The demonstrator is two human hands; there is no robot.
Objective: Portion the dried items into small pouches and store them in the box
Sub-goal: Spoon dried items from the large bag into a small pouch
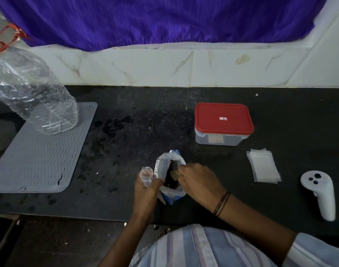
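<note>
A blue and clear bag of dried items (164, 166) stands open on the black counter (138, 116), near the front edge. My left hand (147, 191) grips the bag's left rim together with a small clear pouch (146, 175). My right hand (197, 180) is at the bag's mouth and pinches a pale dried piece (174, 175). A clear plastic box with a red lid (223, 123) sits shut at the back right. A stack of empty small pouches (263, 165) lies to the right of my hands.
A grey ribbed mat (39, 157) lies at the left with a large clear plastic bottle (30, 95) on it. A white hand controller (320, 193) rests at the far right. The tiled wall and a purple curtain (164, 22) close the back.
</note>
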